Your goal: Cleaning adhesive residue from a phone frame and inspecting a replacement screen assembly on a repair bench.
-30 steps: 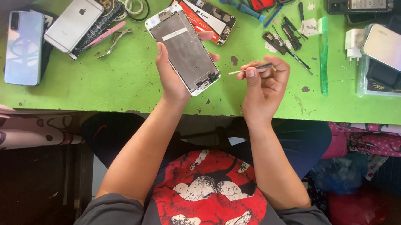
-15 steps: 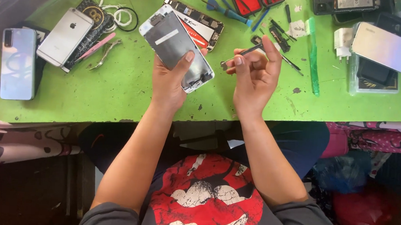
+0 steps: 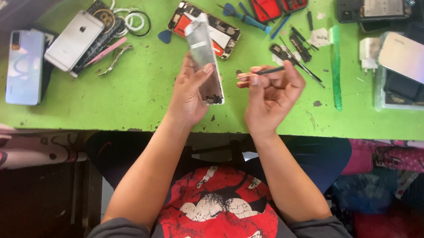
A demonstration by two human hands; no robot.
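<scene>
My left hand (image 3: pixel 190 90) holds a phone screen panel (image 3: pixel 203 55) tilted on edge above the green table (image 3: pixel 139 105), its metal back turned partly toward me. My right hand (image 3: pixel 271 91) grips a thin pair of tweezers (image 3: pixel 261 72), tips pointing left toward the panel, a short gap from it. An opened phone body (image 3: pixel 213 26) with red and white parts lies flat just behind the panel.
At left lie a pale blue phone (image 3: pixel 25 67), a silver phone (image 3: pixel 74 39), rings and small pliers. Blue screwdrivers (image 3: pixel 245 15), a red tool case (image 3: pixel 275 1), a green pry stick (image 3: pixel 336 68) and more phones (image 3: pixel 414 60) sit at right.
My left hand has turned the screen panel from lying flat-faced to standing on edge. My right hand with the tweezers has shifted slightly and stays beside it.
</scene>
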